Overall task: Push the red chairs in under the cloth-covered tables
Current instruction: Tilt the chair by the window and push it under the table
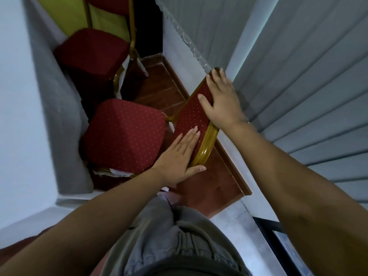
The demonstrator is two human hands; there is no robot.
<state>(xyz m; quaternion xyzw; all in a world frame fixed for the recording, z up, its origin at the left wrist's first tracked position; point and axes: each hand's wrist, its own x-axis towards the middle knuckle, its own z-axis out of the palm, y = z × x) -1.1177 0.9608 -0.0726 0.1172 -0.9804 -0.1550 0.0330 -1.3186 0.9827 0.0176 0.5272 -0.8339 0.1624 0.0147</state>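
White cloth-covered surface (20,96) runs down the left, its skirt hanging to the floor. Far red chair (91,52), with a padded fabric seat and gold metal frame, sits beside the skirt, the seat's left edge touching the cloth. A red padded back at the top edge is probably its own; cannot tell for sure.

Near red chair (123,134), same dotted red fabric and gold frame, has its seat's left corner against the skirt and is not yet under the surface.

Left hand (177,160) lies flat on the front of the padded backrest (191,116), near its lower corner. Fingers are straight, thumb under the gold frame rail (207,144); grip open, pressing only. Right hand (221,102) lies over the upper end of the backrest, fingers stretched along the rail, thumb on the padding; grip open too, nothing clasped.

Brown wooden floor (215,182) shows under the chair, and a grey pleated curtain (298,76) is on the right.

Handling, judged: the chair is a banquet type, likely moderately light with a stiff frame. The padding is soft and gives under the palms, so it is better to push on the rigid rail. It should slide on wood. The skirt may snag on the seat.

Count: two chair seats, two hands, one surface in view.
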